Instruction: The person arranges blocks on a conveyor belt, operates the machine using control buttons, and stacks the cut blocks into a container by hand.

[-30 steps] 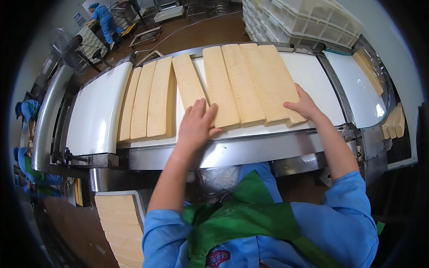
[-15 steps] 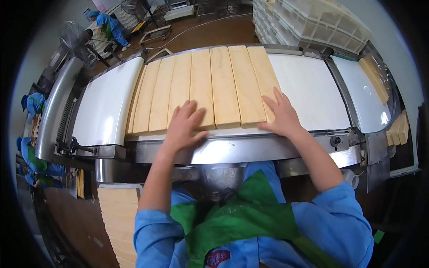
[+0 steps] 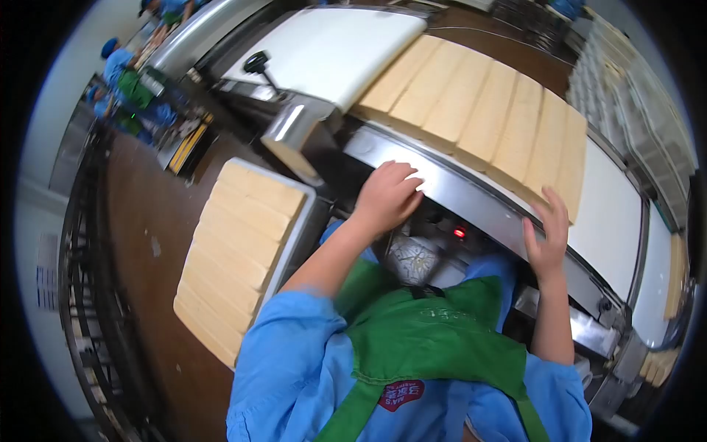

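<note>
Long pale-yellow blocks, like slabs of dough (image 3: pixel 471 103), lie side by side on the white conveyor belt (image 3: pixel 607 199). My left hand (image 3: pixel 388 195) is over the belt's metal front rail (image 3: pixel 442 177), fingers loosely bent and slightly apart, nothing in them. Near the front ends of the rightmost blocks is my right hand (image 3: pixel 549 236), thumb and fingers spread and empty; whether a fingertip touches a block I cannot tell. To my left, more of these blocks (image 3: pixel 236 243) fill a pale tray (image 3: pixel 305 210) in a row.
Another white belt section (image 3: pixel 339 44) adjoins at upper left, with a black knob (image 3: pixel 255 62) by its edge. White crates (image 3: pixel 626 96) are stacked at far right. Co-workers in blue (image 3: pixel 121 70) stand at far left. A dark metal rack (image 3: pixel 81 258) runs along the left.
My view has swung left, bringing the tray of blocks more fully into sight. Both hands have come back from the blocks on the belt towards the front rail.
</note>
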Motion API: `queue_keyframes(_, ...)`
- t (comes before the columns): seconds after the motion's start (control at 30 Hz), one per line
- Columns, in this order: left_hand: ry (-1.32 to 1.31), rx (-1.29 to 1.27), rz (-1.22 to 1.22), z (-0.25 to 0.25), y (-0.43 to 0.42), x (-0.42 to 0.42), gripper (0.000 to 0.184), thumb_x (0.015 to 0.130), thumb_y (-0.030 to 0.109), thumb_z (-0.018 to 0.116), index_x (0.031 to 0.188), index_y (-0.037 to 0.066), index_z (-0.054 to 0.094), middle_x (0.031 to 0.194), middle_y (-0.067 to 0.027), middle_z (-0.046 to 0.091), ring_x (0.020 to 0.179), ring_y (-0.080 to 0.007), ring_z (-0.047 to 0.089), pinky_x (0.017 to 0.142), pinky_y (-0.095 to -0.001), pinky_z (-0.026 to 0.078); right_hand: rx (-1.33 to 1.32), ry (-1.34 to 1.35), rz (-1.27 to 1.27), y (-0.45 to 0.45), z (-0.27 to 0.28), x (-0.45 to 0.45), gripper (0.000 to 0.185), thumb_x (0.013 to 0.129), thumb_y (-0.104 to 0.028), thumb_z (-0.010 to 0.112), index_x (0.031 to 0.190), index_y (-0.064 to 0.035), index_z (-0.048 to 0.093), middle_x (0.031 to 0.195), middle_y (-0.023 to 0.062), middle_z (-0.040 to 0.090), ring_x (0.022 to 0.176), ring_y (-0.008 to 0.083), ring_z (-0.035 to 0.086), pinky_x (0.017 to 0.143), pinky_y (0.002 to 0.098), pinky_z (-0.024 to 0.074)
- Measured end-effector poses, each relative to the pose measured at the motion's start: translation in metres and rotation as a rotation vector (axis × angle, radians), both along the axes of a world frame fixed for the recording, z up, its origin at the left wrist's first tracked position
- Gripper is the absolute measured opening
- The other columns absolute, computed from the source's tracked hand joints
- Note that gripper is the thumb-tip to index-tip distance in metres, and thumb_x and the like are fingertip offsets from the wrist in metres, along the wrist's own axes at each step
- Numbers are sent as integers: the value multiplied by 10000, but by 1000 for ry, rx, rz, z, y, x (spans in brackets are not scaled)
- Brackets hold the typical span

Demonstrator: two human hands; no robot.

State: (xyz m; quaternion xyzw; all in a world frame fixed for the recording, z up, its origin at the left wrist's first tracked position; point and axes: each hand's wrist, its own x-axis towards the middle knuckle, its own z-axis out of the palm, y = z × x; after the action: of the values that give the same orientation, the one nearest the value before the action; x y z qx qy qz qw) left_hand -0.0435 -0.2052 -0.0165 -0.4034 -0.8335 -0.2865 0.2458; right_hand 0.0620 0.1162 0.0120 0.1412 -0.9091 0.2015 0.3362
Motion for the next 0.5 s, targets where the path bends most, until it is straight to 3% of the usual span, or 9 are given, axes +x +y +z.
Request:
queue_keyframes(0.03, 58, 78, 33, -1, -35, 14, 193, 711, 71, 690, 892, 44, 627, 927, -111, 628, 867, -310, 602, 794, -416, 485, -22, 11, 61, -15, -2, 8, 286, 748, -56, 672, 1028, -25, 623, 1218, 205, 564, 1150, 406, 520, 981, 470, 409)
queue_keyframes(0.07, 72, 104, 195, -14, -75, 34, 163, 713, 58, 688, 867, 42, 639, 921, -110, 640, 853, -312, 612, 770, -404, 495, -42, 20, 123, -30, -5, 14, 246, 742, -32, 659, 985, -20, 629, 1175, 196, 589, 1109, 396, 548, 963, 467, 421)
queue_keyframes(0.23, -294, 144, 1057, -118, -293, 166, 156, 789, 107, 636, 929, 40, 654, 1003, -141, 642, 971, -321, 597, 868, -390, 472, -176, -136, 328, -96, -41, 26, 198, 725, -6, 641, 922, -20, 638, 1130, 185, 603, 1064, 371, 568, 931, 455, 442)
queue_keyframes(0.4, -471, 72, 1827, -111, -427, 277, 351, 814, 176, 635, 1111, -10, 616, 1108, -198, 604, 1081, -352, 551, 956, -413, 427, -156, -273, 540, -155, -49, 12, 181, 718, -6, 649, 900, -16, 647, 1082, 171, 626, 1000, 343, 597, 863, 420, 473)
queue_keyframes(0.5, -643, -21, 2003, -96, -482, 308, 459, 841, 251, 621, 1219, -2, 556, 1257, -214, 530, 1159, -372, 512, 994, -438, 410, -67, -325, 613, -188, -36, 3, 179, 712, -2, 654, 891, -13, 650, 1065, 160, 634, 964, 329, 611, 826, 399, 486)
